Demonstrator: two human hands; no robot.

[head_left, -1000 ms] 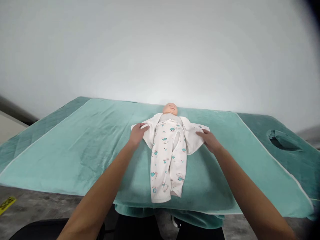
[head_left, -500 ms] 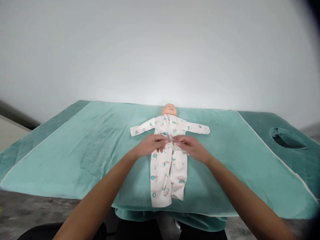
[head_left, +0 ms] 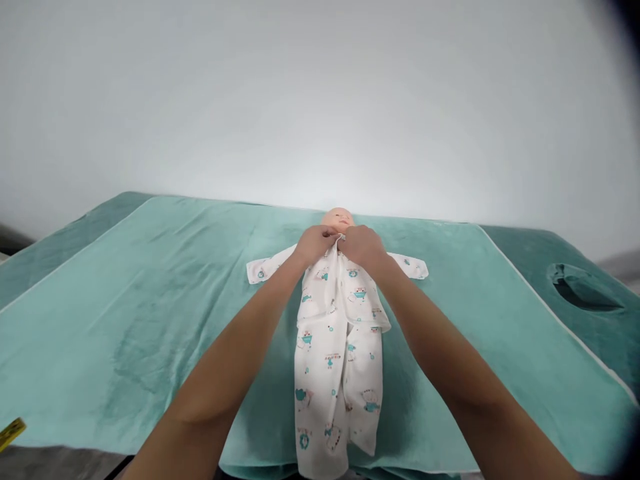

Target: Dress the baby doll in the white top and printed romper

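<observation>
A baby doll (head_left: 339, 218) lies on its back on a teal towel (head_left: 150, 300), head toward the wall. It wears a white sleepsuit (head_left: 340, 333) printed with small teal figures, sleeves spread to both sides. My left hand (head_left: 314, 244) and my right hand (head_left: 362, 245) meet just below the doll's chin. Both are closed, pinching the two front edges of the sleepsuit together at the neckline. My forearms reach in from the bottom of the view on either side of the suit's legs.
The towel covers a darker teal padded table (head_left: 550, 247) with a face hole (head_left: 583, 293) at the right end. A plain white wall rises behind. A bit of yellow tape (head_left: 10, 432) shows on the floor at the lower left.
Both hands first spread the suit's open front, then met at the doll's belly, and now have moved up to the neckline. The suit front is closed over the chest.
</observation>
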